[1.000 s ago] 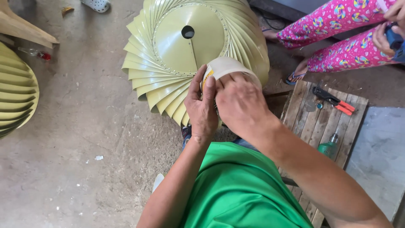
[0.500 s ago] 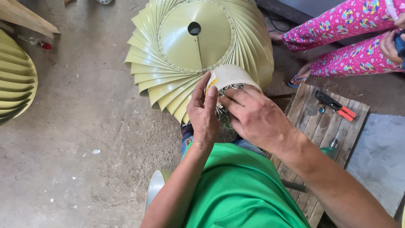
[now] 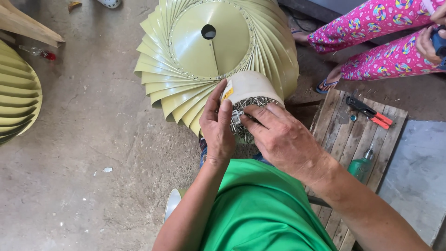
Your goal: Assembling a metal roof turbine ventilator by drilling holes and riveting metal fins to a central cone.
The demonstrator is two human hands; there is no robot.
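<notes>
My left hand grips the near side of a round white tub tipped toward me, full of small silvery metal fasteners. The fingers of my right hand reach into the tub's mouth and rest on the fasteners; whether they pinch one I cannot tell. Just beyond the tub stands a large pale green vent of overlapping curved blades, with a round top plate and a dark centre hole.
A wooden pallet at right carries red-handled pliers and a green bottle. Another person in pink patterned trousers sits at upper right. A second bladed green piece lies far left on the concrete floor.
The tub has tipped further toward me, showing the fasteners inside. My right hand slid from covering the tub's top down to its mouth.
</notes>
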